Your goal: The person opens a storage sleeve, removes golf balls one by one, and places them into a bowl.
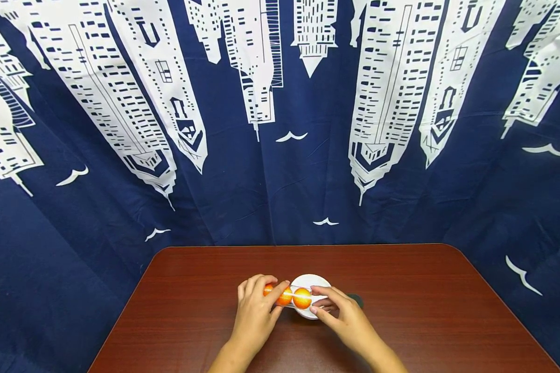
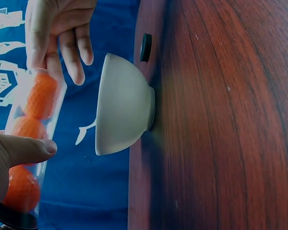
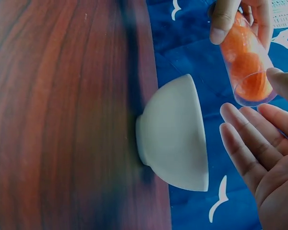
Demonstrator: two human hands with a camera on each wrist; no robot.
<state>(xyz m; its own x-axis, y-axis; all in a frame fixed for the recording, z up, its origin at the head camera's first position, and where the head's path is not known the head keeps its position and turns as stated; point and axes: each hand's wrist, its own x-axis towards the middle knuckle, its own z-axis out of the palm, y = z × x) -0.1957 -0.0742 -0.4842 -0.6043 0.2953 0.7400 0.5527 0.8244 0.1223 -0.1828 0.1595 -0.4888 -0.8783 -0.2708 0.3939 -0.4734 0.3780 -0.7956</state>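
My left hand point(image 1: 256, 308) grips a clear tube point(image 3: 252, 99) that holds three orange balls point(image 2: 41, 96) in a row. The tube lies nearly level above a white bowl point(image 1: 310, 280), with its rim end toward my right hand point(image 1: 347, 316). A dark cap covers the tube's other end, by my left palm. In the right wrist view, the right fingers point(image 3: 249, 148) are spread and relaxed just below the tube's rim, and the thumb is right at it. The bowl point(image 2: 122, 105) stands upright on the table under the tube.
A small dark disc point(image 2: 145, 47) lies on the table behind the bowl, partly hidden by my right hand in the head view. The brown wooden table point(image 1: 191, 290) has rounded far corners. Behind it hangs a navy cloth point(image 1: 270, 207) with white buildings and birds.
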